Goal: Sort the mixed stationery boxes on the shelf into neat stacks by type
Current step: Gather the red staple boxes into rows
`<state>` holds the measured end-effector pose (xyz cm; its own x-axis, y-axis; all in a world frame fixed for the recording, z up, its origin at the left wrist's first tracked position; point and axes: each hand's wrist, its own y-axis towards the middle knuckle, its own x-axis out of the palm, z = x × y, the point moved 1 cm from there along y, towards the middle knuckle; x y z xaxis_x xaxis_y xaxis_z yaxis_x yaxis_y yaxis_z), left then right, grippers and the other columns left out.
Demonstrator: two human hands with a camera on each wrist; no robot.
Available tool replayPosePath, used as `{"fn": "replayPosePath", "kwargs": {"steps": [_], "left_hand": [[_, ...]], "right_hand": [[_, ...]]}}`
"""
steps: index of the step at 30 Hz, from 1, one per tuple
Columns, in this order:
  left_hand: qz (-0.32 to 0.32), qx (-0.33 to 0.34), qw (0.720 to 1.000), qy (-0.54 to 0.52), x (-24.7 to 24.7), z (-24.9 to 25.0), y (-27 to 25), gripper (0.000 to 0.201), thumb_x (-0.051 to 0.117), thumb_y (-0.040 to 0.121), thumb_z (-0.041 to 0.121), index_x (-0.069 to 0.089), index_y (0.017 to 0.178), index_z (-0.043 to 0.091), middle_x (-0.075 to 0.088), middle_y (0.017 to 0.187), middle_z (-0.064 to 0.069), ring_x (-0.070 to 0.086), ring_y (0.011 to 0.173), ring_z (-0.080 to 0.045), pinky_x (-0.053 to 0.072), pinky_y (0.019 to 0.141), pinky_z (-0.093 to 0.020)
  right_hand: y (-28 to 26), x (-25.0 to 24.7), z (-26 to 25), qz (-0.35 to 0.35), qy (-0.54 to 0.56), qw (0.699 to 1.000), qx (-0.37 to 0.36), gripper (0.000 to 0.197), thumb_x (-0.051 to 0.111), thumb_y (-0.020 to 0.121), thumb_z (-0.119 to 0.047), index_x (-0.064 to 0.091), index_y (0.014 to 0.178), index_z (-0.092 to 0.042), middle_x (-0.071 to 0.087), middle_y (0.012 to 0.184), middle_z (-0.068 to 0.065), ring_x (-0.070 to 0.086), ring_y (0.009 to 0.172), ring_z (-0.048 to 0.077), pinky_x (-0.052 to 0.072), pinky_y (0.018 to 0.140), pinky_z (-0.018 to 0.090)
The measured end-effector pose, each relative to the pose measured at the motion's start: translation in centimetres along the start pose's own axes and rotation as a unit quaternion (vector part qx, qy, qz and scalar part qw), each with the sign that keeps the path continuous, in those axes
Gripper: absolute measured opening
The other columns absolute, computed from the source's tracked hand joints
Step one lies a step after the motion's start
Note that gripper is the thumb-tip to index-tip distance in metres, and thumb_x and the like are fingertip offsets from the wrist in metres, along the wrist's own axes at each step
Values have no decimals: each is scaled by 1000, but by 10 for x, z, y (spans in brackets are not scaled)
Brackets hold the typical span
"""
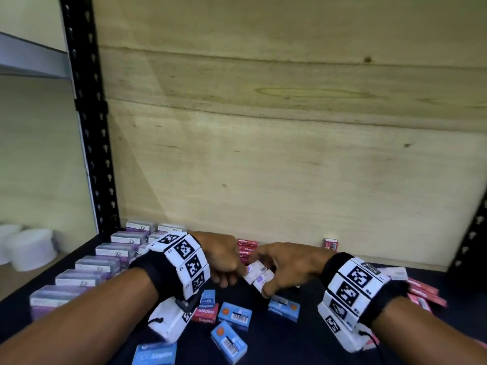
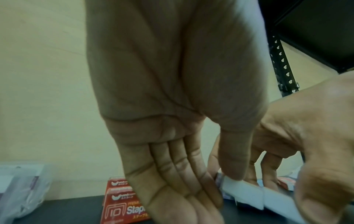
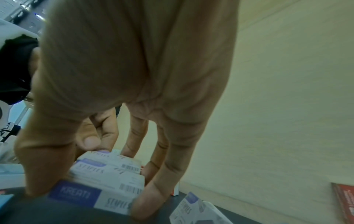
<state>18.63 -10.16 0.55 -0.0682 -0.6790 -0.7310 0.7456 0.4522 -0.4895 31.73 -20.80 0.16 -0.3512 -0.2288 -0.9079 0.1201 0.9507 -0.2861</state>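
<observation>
In the head view both hands meet over the middle of the dark shelf point(image 1: 290, 343) around small white staple boxes with purple labels point(image 1: 257, 275). My left hand point(image 1: 238, 272) pinches their left end, thumb on top. My right hand point(image 1: 266, 279) grips them from the right, thumb at the near side and fingers at the far side. The right wrist view shows these white boxes point(image 3: 107, 174) side by side, marked STAPLES, pressed between thumb and fingers. Just behind the hands stands a stack of red staple boxes point(image 1: 246, 250), also in the left wrist view point(image 2: 118, 201).
Rows of larger purple-and-white boxes point(image 1: 105, 259) fill the shelf's left side. Several blue boxes point(image 1: 234, 314) and a red box point(image 1: 205, 313) lie loose in front. Pink-red boxes point(image 1: 421, 293) lie at the right. A wooden back panel point(image 1: 290, 154) and a black upright point(image 1: 89, 127) bound the shelf.
</observation>
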Motion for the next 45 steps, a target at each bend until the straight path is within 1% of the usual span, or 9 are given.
{"fn": "replayPosePath", "kwargs": {"steps": [4,8,13,18,27,32,35,38,45], "left_hand": [[5,-12,1000,14,-2,5,4,28,60,94,25,71,104,2,71,93,-7,62,78,-18,54,83,-30],[22,-10,999,42,-9,14,7,29,61,92,26,72,101,0,74,98,-11,63,74,-16,55,80,-29],[35,47,996,71,-5,50,16,20,59,92,25,70,90,9,69,75,0,60,60,-9,51,65,-22],[6,107,990,95,17,103,33,19,61,92,24,70,94,8,73,82,-2,64,68,-12,53,70,-26],[30,192,968,160,51,197,74,23,64,89,31,73,100,13,74,85,-1,61,70,-13,49,70,-23],[32,199,955,216,65,228,96,27,63,91,33,72,105,12,71,102,-2,65,96,-20,51,84,-32],[34,191,952,237,71,236,112,25,62,89,32,70,93,8,69,95,-4,61,84,-21,51,76,-30],[45,196,950,238,79,240,125,14,63,88,25,55,78,18,53,79,-1,47,63,-14,39,50,-12],[60,192,932,302,86,241,133,7,64,88,26,57,89,23,61,89,3,57,76,-9,46,63,-19]], "right_hand": [[-4,-2,6,-3,10,1000,-4,69,79,78,-32,43,137,-35,55,108,-12,53,77,3,40,65,18],[-20,-13,23,4,4,999,42,71,76,79,-34,39,140,-34,56,115,-9,55,91,11,42,76,23],[-54,-31,71,32,-43,991,126,35,67,78,-44,66,109,-28,67,101,-7,63,87,14,55,86,35],[-95,-46,126,61,-29,977,203,26,69,81,-46,70,93,-23,67,79,-10,63,71,10,51,75,27],[-156,-49,220,61,-10,931,358,31,76,75,-41,75,92,-15,75,100,8,60,64,16,54,66,27],[-168,-45,249,64,2,920,386,34,77,77,-45,73,84,-12,68,73,0,56,55,14,47,58,23],[-170,-41,252,41,-28,918,393,39,71,85,-45,73,96,-8,61,72,0,49,53,11,41,54,22],[-169,-37,257,39,-38,916,398,35,71,85,-43,72,95,-9,59,77,0,47,56,10,41,56,22],[-168,-35,266,27,-58,921,384,27,70,85,-41,68,97,-17,62,92,0,55,81,17,46,71,24]]}}
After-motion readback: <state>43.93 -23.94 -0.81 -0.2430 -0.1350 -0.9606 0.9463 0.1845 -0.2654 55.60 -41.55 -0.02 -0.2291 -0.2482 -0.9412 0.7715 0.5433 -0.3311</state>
